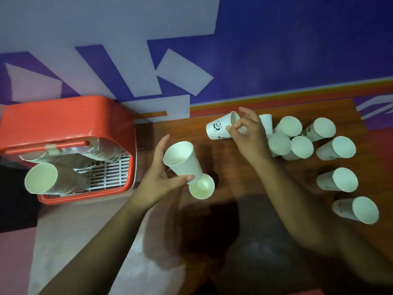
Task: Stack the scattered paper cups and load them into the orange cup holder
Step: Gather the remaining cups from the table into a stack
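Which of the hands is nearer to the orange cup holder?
Left. The left hand, gripping a paper cup, is just right of the orange cup holder; the right hand is farther right, pinching the panda cup.

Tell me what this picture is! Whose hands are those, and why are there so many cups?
The camera sits on a person's head and looks down, so you see that person's own two hands. The left hand holds a white cup. The right hand pinches a panda cup near its rim. More loose cups sit on the wooden table. On the left is the orange cup holder, with a stack of cups already in it.
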The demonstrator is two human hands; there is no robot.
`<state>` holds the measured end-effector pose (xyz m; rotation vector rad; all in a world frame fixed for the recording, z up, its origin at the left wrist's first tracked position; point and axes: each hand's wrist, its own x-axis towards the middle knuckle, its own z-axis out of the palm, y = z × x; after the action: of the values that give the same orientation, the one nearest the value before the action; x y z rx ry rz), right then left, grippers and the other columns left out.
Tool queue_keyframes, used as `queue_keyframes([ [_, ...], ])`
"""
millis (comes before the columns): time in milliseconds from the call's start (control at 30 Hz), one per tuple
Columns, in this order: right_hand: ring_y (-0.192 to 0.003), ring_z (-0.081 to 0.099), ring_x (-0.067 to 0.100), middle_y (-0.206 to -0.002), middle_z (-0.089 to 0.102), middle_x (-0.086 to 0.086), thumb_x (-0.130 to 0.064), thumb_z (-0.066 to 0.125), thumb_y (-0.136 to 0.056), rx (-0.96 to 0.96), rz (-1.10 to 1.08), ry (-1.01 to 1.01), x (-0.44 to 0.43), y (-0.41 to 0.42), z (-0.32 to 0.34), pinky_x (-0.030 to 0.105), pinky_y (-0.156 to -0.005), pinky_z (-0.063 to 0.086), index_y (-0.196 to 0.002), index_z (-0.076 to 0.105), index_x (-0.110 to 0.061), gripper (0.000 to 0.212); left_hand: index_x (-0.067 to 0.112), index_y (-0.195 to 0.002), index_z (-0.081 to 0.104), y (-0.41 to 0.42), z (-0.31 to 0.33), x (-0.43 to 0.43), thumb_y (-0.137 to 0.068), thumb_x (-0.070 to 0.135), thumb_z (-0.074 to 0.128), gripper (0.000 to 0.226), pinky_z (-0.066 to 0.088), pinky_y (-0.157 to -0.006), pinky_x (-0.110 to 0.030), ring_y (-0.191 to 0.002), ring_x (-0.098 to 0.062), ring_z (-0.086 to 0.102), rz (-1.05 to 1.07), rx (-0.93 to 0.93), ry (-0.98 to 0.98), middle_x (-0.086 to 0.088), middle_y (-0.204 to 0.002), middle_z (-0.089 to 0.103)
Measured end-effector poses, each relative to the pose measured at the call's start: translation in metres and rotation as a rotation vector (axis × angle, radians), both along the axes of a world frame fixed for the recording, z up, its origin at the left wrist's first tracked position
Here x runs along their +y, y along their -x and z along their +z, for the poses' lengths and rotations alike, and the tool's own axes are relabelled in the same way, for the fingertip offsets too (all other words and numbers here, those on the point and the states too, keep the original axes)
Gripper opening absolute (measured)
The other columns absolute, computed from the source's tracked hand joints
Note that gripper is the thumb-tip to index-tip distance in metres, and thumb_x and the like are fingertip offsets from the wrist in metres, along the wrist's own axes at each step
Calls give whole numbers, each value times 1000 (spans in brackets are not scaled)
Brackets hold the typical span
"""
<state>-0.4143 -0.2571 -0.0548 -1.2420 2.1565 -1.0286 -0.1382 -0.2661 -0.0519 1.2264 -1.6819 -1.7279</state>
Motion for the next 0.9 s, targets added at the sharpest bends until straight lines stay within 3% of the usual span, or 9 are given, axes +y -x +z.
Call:
queue_keyframes([
  [67,-131,42,5,-141,49,-7,-24,72,-85,-88,-93,-37,29,2,9,26,-106,33,-72,59,-13,21,39,-156,20,10,-4,10,-75,9,88,109,43,-102,-9,-134,12,39,-54,2,17,45,-140,35],
  [167,-128,47,4,-126,57,-5,-22,73,-85,-159,-162,-43,68,3,10,25,-97,36,-69,52,-13,28,44,-149,34,20,-16,20,-72,19,92,99,44,-106,-18,-139,0,40,-134,-27,41,24,-149,41],
  [300,-117,56,10,-111,62,-7,-23,74,-85,-176,-203,-43,108,-2,13,23,-83,44,-69,53,-15,27,41,-138,40,31,-31,33,-69,23,87,85,40,-110,-33,-123,3,44,-226,-169,259,16,-133,49],
  [433,-111,62,12,-116,64,-5,-26,76,-83,-304,-236,-13,132,-8,19,25,-78,57,-96,61,-27,20,39,-147,37,23,-57,41,-72,41,72,83,42,-108,-47,-121,-16,43,-294,-304,326,5,-130,47],
  [500,-111,61,7,-119,63,-10,-26,77,-82,-365,-229,-1,136,-14,25,27,-82,58,-108,57,-32,33,60,-145,24,16,-69,43,-68,52,72,91,37,-114,-42,-130,-15,38,-357,-340,230,3,-137,42],
  [567,-111,58,0,-121,59,-16,-25,78,-82,-375,-188,-17,136,-24,33,18,-81,55,-119,52,-33,46,67,-143,18,16,-71,47,-69,61,74,94,31,-115,-35,-136,-11,32,-432,-358,56,8,-145,32],
  [667,-113,55,-5,-126,56,-16,-17,79,-81,-416,-62,-11,136,-37,34,9,-80,49,-131,47,-25,60,75,-140,17,20,-76,54,-81,63,66,77,27,-122,-39,-145,-11,31,-441,-291,-116,16,-156,28],
  [833,-115,53,-9,-129,56,-16,-20,81,-80,-423,7,-67,147,-41,28,8,-84,47,-138,43,-27,69,66,-146,15,33,-84,69,-90,51,68,78,34,-118,-26,-138,8,41,-382,-93,-256,26,-154,39],
  [900,-118,52,-5,-131,54,-17,-30,81,-78,-350,35,-123,156,-39,23,18,-93,50,-138,43,-31,71,62,-144,21,44,-82,74,-96,56,57,60,41,-115,-35,-127,6,53,-277,-23,-395,24,-146,46],
])
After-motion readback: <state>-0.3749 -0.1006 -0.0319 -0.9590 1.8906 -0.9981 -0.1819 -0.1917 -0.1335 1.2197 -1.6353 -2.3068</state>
